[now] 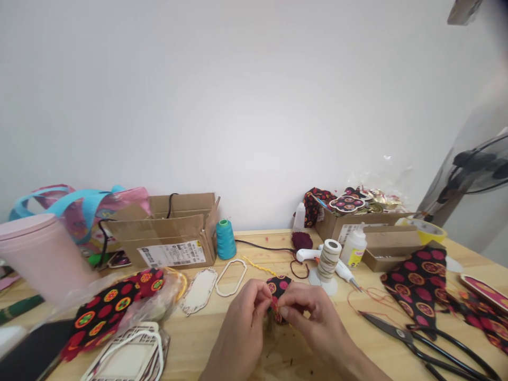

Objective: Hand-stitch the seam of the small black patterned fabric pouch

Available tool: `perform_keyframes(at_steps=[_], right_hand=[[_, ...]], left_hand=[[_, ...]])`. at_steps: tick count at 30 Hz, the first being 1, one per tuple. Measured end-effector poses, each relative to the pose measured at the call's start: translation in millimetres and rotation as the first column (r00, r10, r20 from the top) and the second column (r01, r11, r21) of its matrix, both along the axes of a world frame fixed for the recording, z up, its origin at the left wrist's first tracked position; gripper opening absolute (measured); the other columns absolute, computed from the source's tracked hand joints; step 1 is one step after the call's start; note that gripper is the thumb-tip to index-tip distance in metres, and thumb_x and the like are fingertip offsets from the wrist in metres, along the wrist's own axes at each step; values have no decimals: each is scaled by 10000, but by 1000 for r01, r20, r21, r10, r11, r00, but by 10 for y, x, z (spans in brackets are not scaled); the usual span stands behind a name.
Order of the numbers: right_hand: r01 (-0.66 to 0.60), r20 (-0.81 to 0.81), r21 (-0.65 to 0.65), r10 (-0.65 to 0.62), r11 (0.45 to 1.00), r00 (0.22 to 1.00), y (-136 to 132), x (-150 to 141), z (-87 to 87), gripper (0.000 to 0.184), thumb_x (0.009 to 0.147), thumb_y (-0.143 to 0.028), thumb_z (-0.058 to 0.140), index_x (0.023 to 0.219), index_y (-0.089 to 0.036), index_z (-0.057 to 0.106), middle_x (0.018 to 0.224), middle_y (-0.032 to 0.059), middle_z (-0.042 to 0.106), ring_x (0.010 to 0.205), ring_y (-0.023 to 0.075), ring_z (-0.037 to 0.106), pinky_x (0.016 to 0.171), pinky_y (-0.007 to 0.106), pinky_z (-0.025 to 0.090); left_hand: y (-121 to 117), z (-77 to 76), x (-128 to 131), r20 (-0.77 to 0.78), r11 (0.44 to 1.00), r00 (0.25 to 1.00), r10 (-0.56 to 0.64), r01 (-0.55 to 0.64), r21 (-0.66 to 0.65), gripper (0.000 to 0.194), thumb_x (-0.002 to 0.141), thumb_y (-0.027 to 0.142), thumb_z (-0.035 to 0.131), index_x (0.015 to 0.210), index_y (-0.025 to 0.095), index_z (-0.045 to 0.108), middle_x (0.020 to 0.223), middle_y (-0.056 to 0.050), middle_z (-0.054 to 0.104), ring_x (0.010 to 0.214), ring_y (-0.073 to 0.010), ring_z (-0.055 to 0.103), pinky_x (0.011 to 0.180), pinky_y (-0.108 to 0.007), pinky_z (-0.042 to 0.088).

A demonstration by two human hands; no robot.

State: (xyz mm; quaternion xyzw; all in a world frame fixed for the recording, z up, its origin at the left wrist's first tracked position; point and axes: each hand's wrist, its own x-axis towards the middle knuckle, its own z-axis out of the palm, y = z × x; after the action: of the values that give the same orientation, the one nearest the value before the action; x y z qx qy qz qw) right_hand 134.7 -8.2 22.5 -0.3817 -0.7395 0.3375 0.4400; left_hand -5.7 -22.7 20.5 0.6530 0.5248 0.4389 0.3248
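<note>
Low over the front of the table, my left hand [245, 321] and my right hand [315, 312] come together fingertip to fingertip. Both pinch a small piece of black fabric [279, 284] printed with red and pink circles. Reddish and yellow strands show between the fingertips, but they are too small to make out clearly. Just beyond the hands lies a length of yellow cord [257, 265]. Left of it are a white oval frame [231, 277] and a decorated-edge plaque [199, 291].
Black scissors [408, 338] lie at right beside patterned fabric [416, 283]. Behind my right hand stand a ribbon roll [329, 259], a glue gun [345, 272] and a glue bottle [354, 247]. A cardboard box [166, 238] and teal thread cone [226, 241] stand back left; another box [333, 225] back right.
</note>
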Motion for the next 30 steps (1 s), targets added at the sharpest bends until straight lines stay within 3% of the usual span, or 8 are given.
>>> perform_keyframes(at_steps=[4,7,10,13,16,19,24,30], right_hand=[[-42,-50,32,44,999,998,-38,-12,28,165,699,-157,526,580,-164,640,535,4,548,518,119,463,476,216,336],[-55,-108,43,60,998,992,-78,-17,48,155,700,-179,534,600,-156,650,553,19,564,544,128,489,506,227,360],[-15,-215,-85,-3,996,977,-70,-17,55,157,689,-240,558,609,-148,657,540,16,547,501,113,474,455,213,354],[-12,-348,-252,-79,968,934,-22,-12,54,187,639,-306,606,579,-135,652,490,-10,500,417,77,412,379,185,321],[10,-385,-282,-123,959,915,13,-6,52,198,629,-318,614,586,-130,655,502,-4,515,440,84,434,408,194,357],[80,-306,-212,-144,974,941,17,-5,34,181,680,-282,569,637,-134,664,571,20,551,488,100,468,438,203,369],[186,-25,73,-184,980,983,8,-19,-6,175,731,-185,500,703,-176,672,543,3,527,494,105,453,454,209,339],[160,57,262,-181,952,982,43,-51,-51,190,748,-162,474,721,-171,662,566,18,563,514,110,479,482,212,360]], left_hand=[[8,-4,-21,-24,998,999,37,-36,45,116,751,155,395,689,222,466,682,11,526,652,-161,501,603,-259,382],[56,-12,-112,24,989,991,128,-129,73,109,751,200,415,653,219,459,626,28,491,614,-156,489,582,-252,381],[101,-19,-188,135,985,977,167,-172,31,42,723,251,487,724,210,499,637,32,513,625,-148,518,609,-248,409],[115,-24,-187,221,985,960,170,-173,-8,237,700,280,530,924,203,523,671,21,565,665,-156,562,657,-261,437],[102,-16,-141,178,984,970,164,-173,37,165,698,294,534,820,200,594,777,-26,615,796,-190,569,755,-298,424],[81,-4,-85,111,990,989,101,-111,86,99,637,288,599,596,197,599,791,-42,618,813,-213,562,770,-328,426],[92,-31,-12,137,996,990,37,-47,70,30,596,219,641,622,205,638,823,-42,613,847,-210,561,794,-335,431],[153,-99,-38,269,998,963,2,-19,60,57,625,226,616,625,185,655,847,-62,591,878,-210,547,804,-331,433]])
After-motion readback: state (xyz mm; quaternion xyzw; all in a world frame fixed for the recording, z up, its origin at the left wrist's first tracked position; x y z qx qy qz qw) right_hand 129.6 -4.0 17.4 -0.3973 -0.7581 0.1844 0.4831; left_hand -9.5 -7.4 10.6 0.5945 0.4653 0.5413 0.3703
